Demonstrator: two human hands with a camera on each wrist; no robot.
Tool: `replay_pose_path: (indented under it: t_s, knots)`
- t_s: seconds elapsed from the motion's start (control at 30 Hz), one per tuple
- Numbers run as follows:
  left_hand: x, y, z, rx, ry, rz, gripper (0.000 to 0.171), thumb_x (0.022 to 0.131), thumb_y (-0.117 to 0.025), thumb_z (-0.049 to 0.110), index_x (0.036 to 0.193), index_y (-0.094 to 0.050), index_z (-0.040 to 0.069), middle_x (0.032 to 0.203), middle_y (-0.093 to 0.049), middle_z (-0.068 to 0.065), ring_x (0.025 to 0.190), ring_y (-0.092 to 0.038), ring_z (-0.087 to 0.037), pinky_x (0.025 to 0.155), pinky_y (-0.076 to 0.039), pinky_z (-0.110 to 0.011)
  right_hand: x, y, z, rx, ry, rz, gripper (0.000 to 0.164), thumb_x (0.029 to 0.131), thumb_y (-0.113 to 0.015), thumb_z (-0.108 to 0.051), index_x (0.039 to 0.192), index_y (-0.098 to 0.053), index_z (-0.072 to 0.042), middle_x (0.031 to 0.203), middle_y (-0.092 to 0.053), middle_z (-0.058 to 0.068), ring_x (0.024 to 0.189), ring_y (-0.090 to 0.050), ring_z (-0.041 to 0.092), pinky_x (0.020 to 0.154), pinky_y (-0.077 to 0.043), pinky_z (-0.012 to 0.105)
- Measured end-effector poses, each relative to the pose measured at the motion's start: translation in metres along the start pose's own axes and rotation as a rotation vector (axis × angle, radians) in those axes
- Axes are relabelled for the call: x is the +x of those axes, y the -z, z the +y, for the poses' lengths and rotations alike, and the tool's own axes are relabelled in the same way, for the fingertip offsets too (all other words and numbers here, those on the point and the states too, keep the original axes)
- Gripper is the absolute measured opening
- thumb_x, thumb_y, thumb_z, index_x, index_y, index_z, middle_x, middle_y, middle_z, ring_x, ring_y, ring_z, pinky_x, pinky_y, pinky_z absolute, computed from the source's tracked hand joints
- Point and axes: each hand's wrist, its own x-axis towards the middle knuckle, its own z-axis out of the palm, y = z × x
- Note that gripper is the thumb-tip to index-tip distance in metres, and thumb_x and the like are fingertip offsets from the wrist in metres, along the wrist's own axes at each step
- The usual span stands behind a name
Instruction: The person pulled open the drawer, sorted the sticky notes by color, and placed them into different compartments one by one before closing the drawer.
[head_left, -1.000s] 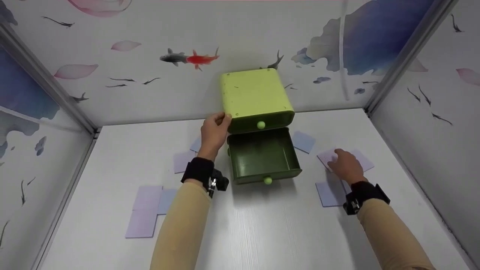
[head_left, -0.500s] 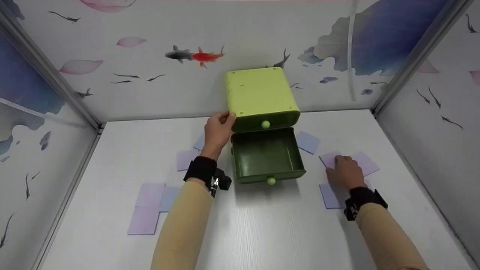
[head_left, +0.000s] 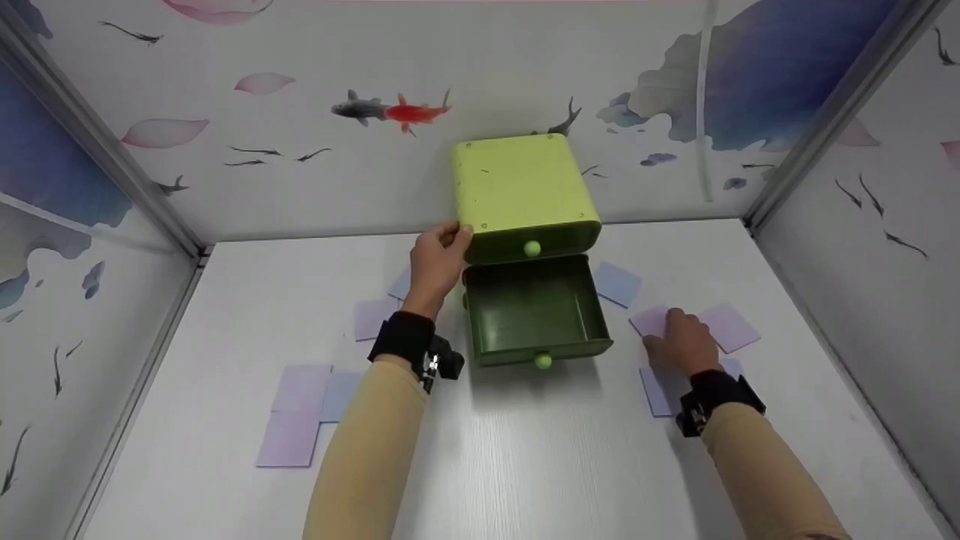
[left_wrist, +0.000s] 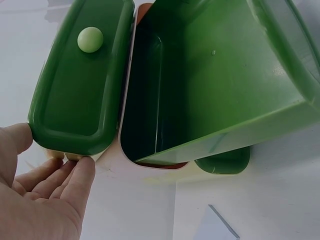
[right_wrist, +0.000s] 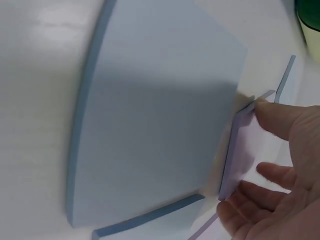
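Observation:
A lime-green two-tier drawer box (head_left: 525, 184) stands near the back wall, its lower drawer (head_left: 577, 349) pulled out with nothing inside. My left hand (head_left: 436, 262) holds the upper front left corner, thumb on one side and fingertips on the other, beside the upper drawer front (left_wrist: 75, 95) with its round knob (left_wrist: 90, 40). To the right, my right hand (head_left: 682, 343) pinches a thin purple square pad (right_wrist: 246, 145) by opposite edges, tilted in the right wrist view. A blue pad (head_left: 657, 394) lies below that hand, partly covered, and another purple pad (head_left: 733, 328) lies just right of it.
Left of the box lie several more flat pads, among them a purple one (head_left: 375, 320) and a purple pair (head_left: 289, 439) beside a blue one (head_left: 340, 397). Another blue pad (head_left: 619, 285) sits right of the box. Patterned walls (head_left: 262, 187) enclose the white table's back and sides.
My right hand has come down onto the purple pad, taken its edges and shifted it slightly left. The left hand keeps its hold on the box. The head view has panned a little.

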Motion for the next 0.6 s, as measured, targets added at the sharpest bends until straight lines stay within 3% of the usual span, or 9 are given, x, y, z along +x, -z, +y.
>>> replay_pose_path:
  t_s: [0.17, 0.37, 0.6]
  knots:
    - [-0.0002, 0.0006, -0.0002, 0.014, 0.006, 0.011, 0.049, 0.1, -0.053, 0.04, 0.14, -0.052, 0.011, 0.133, -0.06, -0.006, 0.123, -0.056, -0.017, 0.101, -0.048, -0.033, 0.0018, 0.0035, -0.0026, -0.004, -0.013, -0.025, 0.06, 0.089, -0.067, -0.032, 0.121, -0.048, 0.015, 0.11, -0.056, 0.033, 0.093, -0.054, 0.037, 0.084, -0.049, 0.054]
    - [0.0009, 0.0, -0.0003, 0.006, 0.007, 0.017, 0.048, 0.1, -0.053, 0.039, 0.139, -0.053, 0.011, 0.132, -0.061, -0.005, 0.121, -0.057, -0.017, 0.1, -0.049, -0.032, 0.0011, 0.0049, -0.0047, 0.02, -0.042, -0.051, 0.073, 0.086, -0.072, -0.035, 0.127, -0.045, 0.018, 0.119, -0.047, 0.037, 0.101, -0.049, 0.042, 0.094, -0.045, 0.059]
    - [0.0004, 0.0, -0.0007, 0.007, 0.011, 0.023, 0.049, 0.099, -0.054, 0.039, 0.139, -0.053, 0.011, 0.132, -0.061, -0.005, 0.122, -0.057, -0.017, 0.1, -0.049, -0.032, -0.0009, 0.0055, -0.0066, 0.022, -0.026, -0.007, 0.079, 0.083, -0.076, -0.033, 0.132, -0.04, 0.018, 0.124, -0.041, 0.041, 0.106, -0.051, 0.046, 0.097, -0.044, 0.06]
